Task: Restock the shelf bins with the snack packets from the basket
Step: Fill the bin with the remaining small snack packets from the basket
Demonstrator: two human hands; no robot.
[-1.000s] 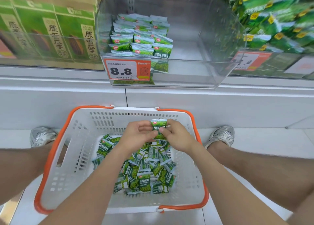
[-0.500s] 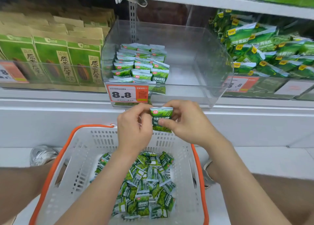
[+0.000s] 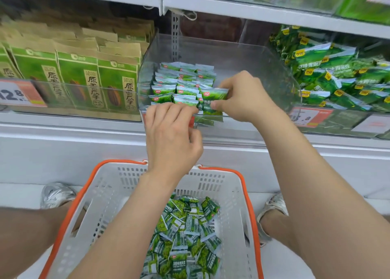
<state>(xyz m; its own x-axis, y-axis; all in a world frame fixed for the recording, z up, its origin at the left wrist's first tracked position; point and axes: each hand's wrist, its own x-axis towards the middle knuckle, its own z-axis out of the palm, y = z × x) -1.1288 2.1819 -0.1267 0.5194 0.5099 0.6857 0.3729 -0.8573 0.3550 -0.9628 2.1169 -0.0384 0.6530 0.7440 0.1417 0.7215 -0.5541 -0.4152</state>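
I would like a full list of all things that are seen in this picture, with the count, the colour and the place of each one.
clear bin: one, transparent, middle of the shelf.
stacked packets: many, green and white, in rows in the bin's left part.
held packet: at least one, green, just above the bin's front.
basket: one, white with an orange rim, on the floor below.
loose packets: many, green, heaped in the basket.
tall bags: several, green and brown, left of the bin.
larger packets: many, green with yellow marks, right of the bin.
price tags: two plainly seen, red and white, shelf front.
shoes: two, silver, beside the basket.
left hand: at the bin's front, fingers curled; hold unclear.
right hand: pinches the held packet.
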